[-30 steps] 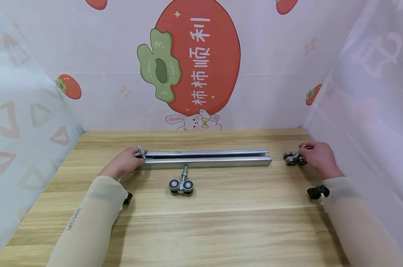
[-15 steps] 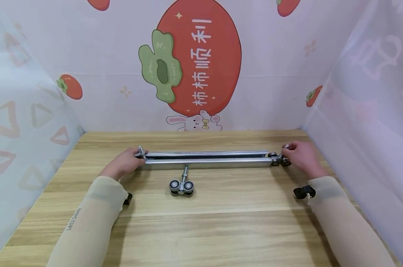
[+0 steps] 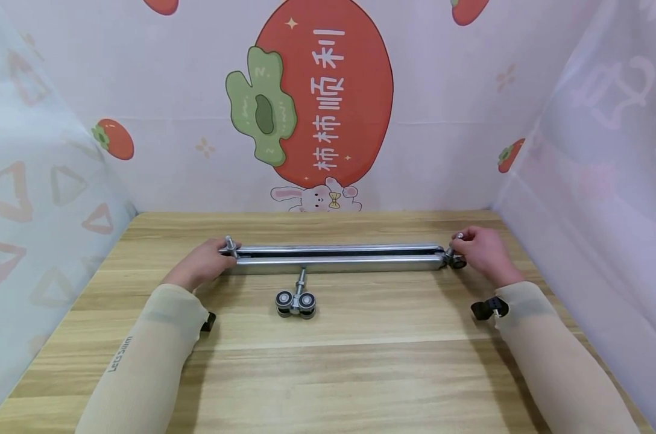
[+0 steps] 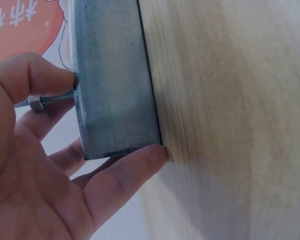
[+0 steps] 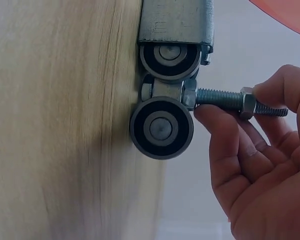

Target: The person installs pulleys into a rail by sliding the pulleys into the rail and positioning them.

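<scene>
A metal channel rail (image 3: 339, 264) lies across the table with its slot facing up. At its left end my left hand (image 3: 202, 263) grips the rail, thumb on its top edge and fingers at the end face (image 4: 117, 145). A threaded bolt with a nut (image 4: 37, 103) stands up there beside the thumb; what it joins inside the rail is hidden. My right hand (image 3: 485, 252) pinches the bolt (image 5: 222, 99) of a roller trolley (image 5: 161, 127) at the right end. One pair of its wheels is partly inside the rail, the other outside. Another roller trolley (image 3: 295, 303) lies before the rail.
The wood-grain table (image 3: 350, 374) carries all the parts. Behind it hangs a printed fabric backdrop (image 3: 436, 150), and similar sheets (image 3: 594, 199) close off both sides. A black wrist-camera mount (image 3: 489, 308) sits on the right sleeve.
My right hand has moved left with the roller trolley, bringing it to the rail's right end and its leading wheels partly inside. The left hand and the loose trolley stay in place.
</scene>
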The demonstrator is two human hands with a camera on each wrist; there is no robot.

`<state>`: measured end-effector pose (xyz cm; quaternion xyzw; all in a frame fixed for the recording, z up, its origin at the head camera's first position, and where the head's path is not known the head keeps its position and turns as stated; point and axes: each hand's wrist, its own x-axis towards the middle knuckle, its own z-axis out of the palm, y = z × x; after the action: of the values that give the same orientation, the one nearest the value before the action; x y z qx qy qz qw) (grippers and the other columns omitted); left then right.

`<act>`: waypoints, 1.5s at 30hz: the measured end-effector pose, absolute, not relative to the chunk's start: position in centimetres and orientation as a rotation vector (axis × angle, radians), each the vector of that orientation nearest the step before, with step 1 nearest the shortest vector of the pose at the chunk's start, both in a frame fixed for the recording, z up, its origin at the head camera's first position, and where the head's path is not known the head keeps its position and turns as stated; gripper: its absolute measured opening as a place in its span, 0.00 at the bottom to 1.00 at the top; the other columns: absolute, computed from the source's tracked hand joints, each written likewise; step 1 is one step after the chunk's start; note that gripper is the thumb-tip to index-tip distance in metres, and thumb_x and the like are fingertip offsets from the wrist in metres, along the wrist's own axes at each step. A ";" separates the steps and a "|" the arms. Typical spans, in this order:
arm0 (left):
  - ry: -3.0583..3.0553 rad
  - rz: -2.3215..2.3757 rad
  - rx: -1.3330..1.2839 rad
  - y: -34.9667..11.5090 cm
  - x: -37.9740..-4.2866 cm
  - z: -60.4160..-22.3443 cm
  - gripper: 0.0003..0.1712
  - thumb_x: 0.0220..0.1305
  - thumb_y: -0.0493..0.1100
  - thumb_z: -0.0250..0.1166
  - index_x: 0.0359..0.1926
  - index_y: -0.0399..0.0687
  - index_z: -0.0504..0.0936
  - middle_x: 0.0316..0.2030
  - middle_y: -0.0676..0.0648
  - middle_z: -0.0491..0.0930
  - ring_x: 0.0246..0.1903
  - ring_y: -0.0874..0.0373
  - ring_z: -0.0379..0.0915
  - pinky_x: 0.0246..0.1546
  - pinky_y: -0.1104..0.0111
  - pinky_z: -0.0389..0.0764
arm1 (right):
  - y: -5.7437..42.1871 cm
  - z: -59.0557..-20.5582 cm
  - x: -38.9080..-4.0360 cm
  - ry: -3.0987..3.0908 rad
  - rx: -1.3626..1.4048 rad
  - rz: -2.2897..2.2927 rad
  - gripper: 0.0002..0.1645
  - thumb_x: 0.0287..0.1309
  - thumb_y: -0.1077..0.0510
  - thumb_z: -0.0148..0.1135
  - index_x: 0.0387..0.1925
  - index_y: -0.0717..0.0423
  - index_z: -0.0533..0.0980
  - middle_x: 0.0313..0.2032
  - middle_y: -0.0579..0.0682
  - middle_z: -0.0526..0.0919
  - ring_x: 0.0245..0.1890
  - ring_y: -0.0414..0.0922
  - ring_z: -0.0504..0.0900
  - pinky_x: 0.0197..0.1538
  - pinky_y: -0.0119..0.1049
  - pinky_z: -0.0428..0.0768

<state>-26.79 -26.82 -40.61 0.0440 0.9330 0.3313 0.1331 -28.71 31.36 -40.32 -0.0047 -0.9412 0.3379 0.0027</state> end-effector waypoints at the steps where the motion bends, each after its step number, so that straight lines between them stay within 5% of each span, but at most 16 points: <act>1: 2.705 0.964 0.125 -26.8 -26.8 -40.7 0.29 0.70 0.42 0.57 0.69 0.38 0.69 0.67 0.30 0.64 0.57 0.40 0.62 0.60 0.44 0.62 | 31.3 -40.3 -28.7 -2.951 -0.016 1.075 0.16 0.67 0.52 0.59 0.47 0.59 0.79 0.44 0.58 0.83 0.39 0.52 0.81 0.35 0.41 0.77; 17: 2.703 0.967 0.132 -26.8 -26.8 -40.7 0.29 0.71 0.42 0.57 0.70 0.37 0.68 0.67 0.29 0.64 0.59 0.39 0.62 0.61 0.41 0.60 | 28.9 -39.2 -29.0 -3.043 0.090 1.000 0.20 0.68 0.52 0.57 0.53 0.60 0.82 0.46 0.56 0.84 0.41 0.52 0.76 0.39 0.44 0.73; 45: 2.681 0.972 0.115 -26.7 -26.7 -40.4 0.29 0.71 0.42 0.57 0.70 0.37 0.68 0.67 0.29 0.63 0.56 0.40 0.62 0.58 0.44 0.63 | 23.0 -39.6 -29.5 -3.036 0.257 1.019 0.19 0.67 0.50 0.61 0.51 0.58 0.84 0.44 0.53 0.85 0.42 0.50 0.77 0.44 0.45 0.74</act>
<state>-26.68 -26.71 -40.36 0.0397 0.9297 0.3370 0.1435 -29.47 23.00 -39.59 0.0800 -0.9444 0.3170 -0.0357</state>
